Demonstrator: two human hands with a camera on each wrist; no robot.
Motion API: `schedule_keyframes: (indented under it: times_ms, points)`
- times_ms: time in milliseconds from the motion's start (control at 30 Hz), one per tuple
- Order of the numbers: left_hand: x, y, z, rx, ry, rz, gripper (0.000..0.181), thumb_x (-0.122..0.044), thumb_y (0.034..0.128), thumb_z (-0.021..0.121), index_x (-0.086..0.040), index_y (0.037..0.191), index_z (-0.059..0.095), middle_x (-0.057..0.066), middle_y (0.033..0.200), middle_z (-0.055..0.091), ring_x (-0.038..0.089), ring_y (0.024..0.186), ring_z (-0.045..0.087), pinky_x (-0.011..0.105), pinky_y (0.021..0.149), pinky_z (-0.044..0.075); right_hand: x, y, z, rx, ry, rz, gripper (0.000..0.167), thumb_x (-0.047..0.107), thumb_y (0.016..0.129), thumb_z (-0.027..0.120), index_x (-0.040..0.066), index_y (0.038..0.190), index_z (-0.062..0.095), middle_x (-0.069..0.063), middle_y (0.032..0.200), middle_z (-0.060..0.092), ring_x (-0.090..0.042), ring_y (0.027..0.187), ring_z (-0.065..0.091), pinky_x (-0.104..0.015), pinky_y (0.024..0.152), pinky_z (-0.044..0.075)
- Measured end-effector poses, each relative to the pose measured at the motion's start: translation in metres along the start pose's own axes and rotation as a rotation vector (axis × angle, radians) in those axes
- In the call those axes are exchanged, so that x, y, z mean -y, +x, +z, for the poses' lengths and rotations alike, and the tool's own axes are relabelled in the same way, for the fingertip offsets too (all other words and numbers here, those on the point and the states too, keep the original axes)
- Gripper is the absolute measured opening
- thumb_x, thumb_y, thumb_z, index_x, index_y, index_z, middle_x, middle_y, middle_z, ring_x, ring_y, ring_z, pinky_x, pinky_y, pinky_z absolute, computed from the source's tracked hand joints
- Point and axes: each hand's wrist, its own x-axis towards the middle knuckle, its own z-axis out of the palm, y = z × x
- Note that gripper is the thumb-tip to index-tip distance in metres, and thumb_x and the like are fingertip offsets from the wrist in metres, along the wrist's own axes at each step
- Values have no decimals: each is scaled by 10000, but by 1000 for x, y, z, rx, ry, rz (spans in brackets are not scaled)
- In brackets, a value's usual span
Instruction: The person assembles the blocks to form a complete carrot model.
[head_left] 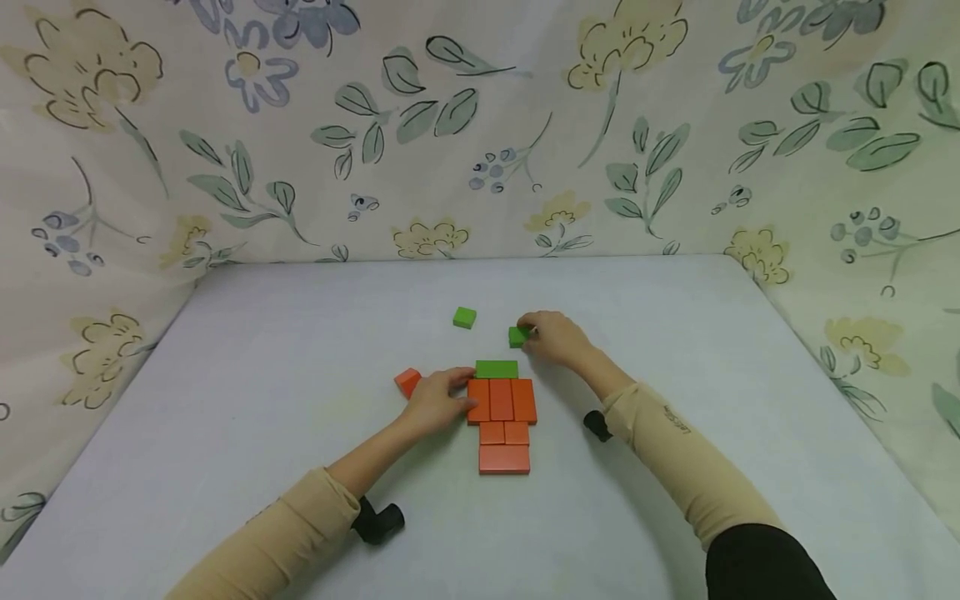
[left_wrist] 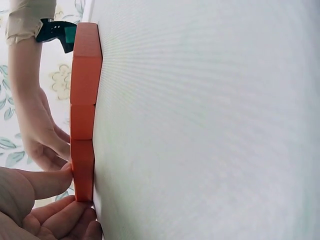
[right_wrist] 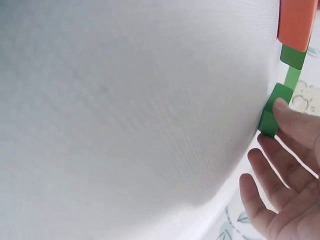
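Observation:
On the white table, several orange blocks (head_left: 501,400) lie packed together, with a long green block (head_left: 497,369) against their far edge. My left hand (head_left: 435,404) touches the left side of the orange group, thumb on the near part and fingertips by the green block's left end. In the left wrist view the thumb and fingers of that hand (left_wrist: 45,205) rest at the end of the orange row (left_wrist: 84,170). My right hand (head_left: 557,337) pinches a small green block (head_left: 517,337) beyond the group; the right wrist view shows the thumb on this block (right_wrist: 270,117).
Another small green block (head_left: 464,317) lies farther back, left of my right hand. A loose orange block (head_left: 407,381) sits just left of my left hand. Black wrist-camera parts (head_left: 378,522) hang under both forearms. Flowered cloth (head_left: 480,167) stands behind the table.

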Motion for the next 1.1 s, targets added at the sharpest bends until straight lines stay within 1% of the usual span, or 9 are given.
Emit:
schedule_keyframes:
  times_ms: [133, 233, 467, 600, 800, 967, 1100]
  points:
    - [0, 0, 0, -2, 0, -1, 462, -78, 890, 684, 6, 1330, 569, 170, 1261, 629, 348, 1283, 480, 506, 1069, 356, 0, -3, -2, 8, 16, 21, 382, 134, 868, 725, -5, 1214, 646, -165, 1150, 664, -298, 1051, 606, -438, 919, 484]
    - [0, 0, 1, -2, 6, -8, 464, -81, 892, 683, 1, 1334, 567, 163, 1267, 627, 346, 1284, 478, 501, 1070, 357, -1, -6, -2, 7, 21, 22, 383, 165, 846, 754, -2, 1180, 667, -153, 1104, 677, -279, 998, 614, -425, 883, 497]
    - [-1, -1, 1, 3, 1, -16, 469, -87, 896, 683, 2, 1340, 561, 168, 1289, 612, 350, 1292, 470, 506, 1073, 351, -1, -13, -1, -42, 72, -9, 376, 186, 816, 785, -1, 1130, 694, -133, 1072, 699, -273, 996, 631, -417, 870, 511]
    - [-2, -1, 0, 1, 3, -10, 469, -82, 894, 684, 6, 1338, 560, 169, 1290, 611, 352, 1293, 468, 505, 1073, 353, 1, -20, -2, -60, 109, -13, 384, 201, 785, 814, 6, 1100, 713, -114, 1013, 710, -248, 930, 638, -390, 816, 522]
    - [-3, -2, 0, -2, 3, -7, 473, -73, 893, 681, 11, 1342, 556, 174, 1291, 609, 351, 1293, 470, 501, 1070, 358, 1, -28, -2, -73, 109, 6, 380, 184, 762, 833, -7, 1070, 718, -103, 955, 716, -217, 855, 641, -354, 747, 524]
    - [-2, -2, 1, -1, 9, -8, 472, -81, 897, 677, 9, 1343, 555, 174, 1297, 605, 354, 1294, 468, 505, 1072, 355, 0, -29, -1, -60, 110, 28, 391, 181, 758, 840, -12, 1074, 713, -99, 944, 715, -203, 832, 637, -342, 729, 522]
    - [-2, -2, 1, 0, 13, -12, 471, -83, 898, 675, 6, 1345, 554, 169, 1307, 599, 352, 1294, 469, 505, 1068, 360, 0, -26, 1, -37, 94, 42, 398, 180, 765, 834, -10, 1089, 703, -100, 958, 708, -202, 841, 625, -341, 747, 519]
